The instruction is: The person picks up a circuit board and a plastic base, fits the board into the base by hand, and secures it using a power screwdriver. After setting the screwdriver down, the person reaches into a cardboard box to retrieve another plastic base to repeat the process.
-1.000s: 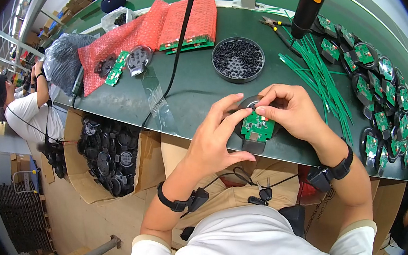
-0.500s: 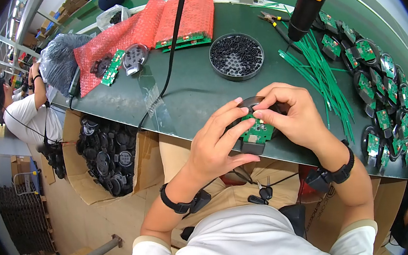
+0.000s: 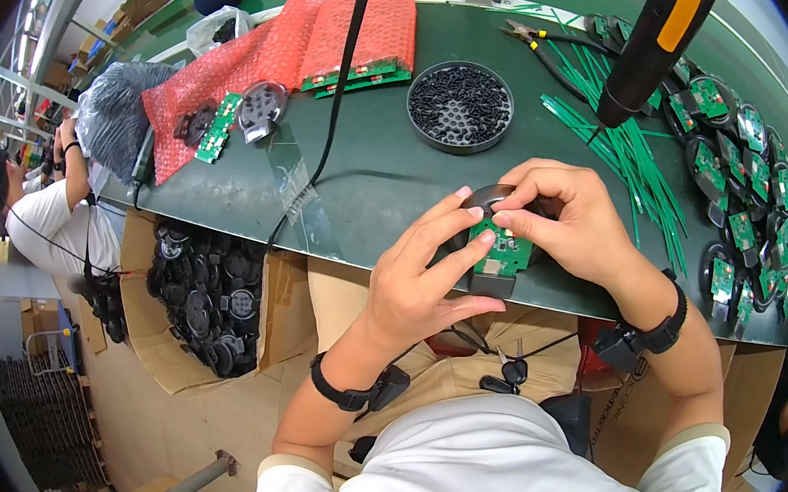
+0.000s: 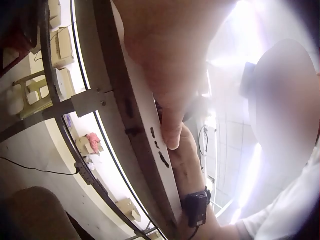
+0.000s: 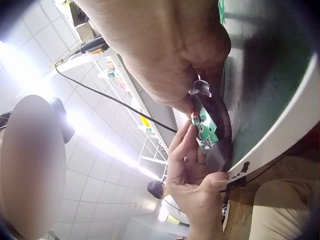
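A green circuit board (image 3: pixel 507 251) sits on a round black plastic housing (image 3: pixel 492 286) at the table's near edge. My left hand (image 3: pixel 417 277) lies at its left side, index and middle fingertips touching the board's upper left, the thumb stretched along the near edge. From the right, my right hand (image 3: pixel 569 218) bends thumb and index finger together at the board's top, pinching a small part there that the fingertips mostly hide. In the right wrist view, the board (image 5: pixel 205 125) shows edge-on between both hands, with the left hand (image 5: pixel 192 175) below it.
A round dish (image 3: pixel 461 106) of small black pieces stands ahead. An electric screwdriver (image 3: pixel 664 30) hangs over green strips (image 3: pixel 634 153) and pliers (image 3: pixel 537 48). Many assembled boards (image 3: pixel 742 180) crowd the right. Red bubble wrap (image 3: pixel 357 34) lies back left; a carton (image 3: pixel 290 305) of black housings stands below.
The hanging screwdriver has swung to the right. Left fingers have shifted slightly further over the board, while the right hand keeps its pinch at the top.
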### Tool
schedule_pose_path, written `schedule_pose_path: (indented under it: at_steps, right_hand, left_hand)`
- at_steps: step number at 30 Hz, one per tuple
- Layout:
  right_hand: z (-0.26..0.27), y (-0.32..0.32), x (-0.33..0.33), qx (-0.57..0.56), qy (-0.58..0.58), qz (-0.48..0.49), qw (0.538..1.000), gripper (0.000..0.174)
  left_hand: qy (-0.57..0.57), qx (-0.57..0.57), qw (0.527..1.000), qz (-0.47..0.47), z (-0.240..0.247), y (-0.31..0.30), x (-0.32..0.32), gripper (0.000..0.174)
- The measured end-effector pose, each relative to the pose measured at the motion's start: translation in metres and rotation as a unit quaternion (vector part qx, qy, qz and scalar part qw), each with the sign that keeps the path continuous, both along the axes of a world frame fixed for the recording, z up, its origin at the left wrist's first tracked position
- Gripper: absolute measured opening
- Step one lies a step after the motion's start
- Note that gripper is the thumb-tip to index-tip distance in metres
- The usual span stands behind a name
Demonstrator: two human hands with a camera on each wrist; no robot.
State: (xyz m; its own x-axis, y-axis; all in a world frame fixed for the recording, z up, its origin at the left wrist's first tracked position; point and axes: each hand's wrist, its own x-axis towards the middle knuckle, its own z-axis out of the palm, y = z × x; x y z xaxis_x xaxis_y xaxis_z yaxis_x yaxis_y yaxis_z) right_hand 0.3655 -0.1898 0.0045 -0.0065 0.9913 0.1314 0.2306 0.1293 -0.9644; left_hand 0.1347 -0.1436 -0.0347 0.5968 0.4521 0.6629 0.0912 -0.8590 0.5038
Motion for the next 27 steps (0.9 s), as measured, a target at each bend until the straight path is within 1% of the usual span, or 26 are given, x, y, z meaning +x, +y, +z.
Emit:
schedule_pose_path:
  at_steps: [10, 14, 17, 20, 22, 23, 24, 25, 26, 27]
  right_hand:
    - [-0.004, 0.002, 0.002, -0.016, 0.035, 0.010, 0.999, 0.011]
    - [-0.007, 0.003, 0.003, -0.015, 0.042, 0.011, 0.999, 0.011]
    - [-0.005, 0.003, 0.003, -0.038, 0.020, 0.009, 0.999, 0.011]
    - [-0.009, 0.004, 0.003, -0.038, 0.030, 0.011, 0.999, 0.012]
    - [-0.009, 0.005, 0.003, -0.073, 0.045, 0.001, 0.996, 0.012]
    - [-0.007, 0.004, 0.003, -0.072, 0.043, 0.002, 0.996, 0.012]
    - [-0.002, 0.003, 0.001, 0.011, -0.028, -0.007, 1.000, 0.017]
    - [0.003, 0.003, 0.001, 0.095, -0.097, -0.015, 0.991, 0.022]
    - [0.010, 0.005, 0.002, 0.098, -0.100, -0.009, 0.990, 0.022]
    - [0.017, 0.006, 0.007, 0.181, -0.155, 0.044, 0.970, 0.028]
  left_hand:
    - [0.002, 0.003, 1.000, 0.012, 0.001, -0.001, 0.001, 0.080]
    - [0.001, 0.004, 1.000, 0.011, 0.001, 0.000, 0.001, 0.079]
    - [0.005, 0.010, 1.000, 0.009, 0.002, 0.000, 0.001, 0.078]
    - [0.004, 0.010, 1.000, 0.009, 0.002, 0.001, 0.001, 0.078]
    - [0.000, -0.006, 1.000, 0.008, 0.004, 0.002, 0.001, 0.078]
    - [-0.002, -0.005, 1.000, 0.010, 0.005, 0.003, 0.000, 0.078]
    - [-0.020, -0.052, 0.998, 0.012, 0.008, 0.004, -0.001, 0.076]
    - [-0.038, -0.098, 0.994, 0.015, 0.012, 0.006, -0.002, 0.074]
    - [-0.042, -0.095, 0.994, 0.021, 0.016, 0.009, -0.005, 0.074]
    - [-0.017, -0.120, 0.992, 0.030, 0.020, 0.012, -0.008, 0.070]
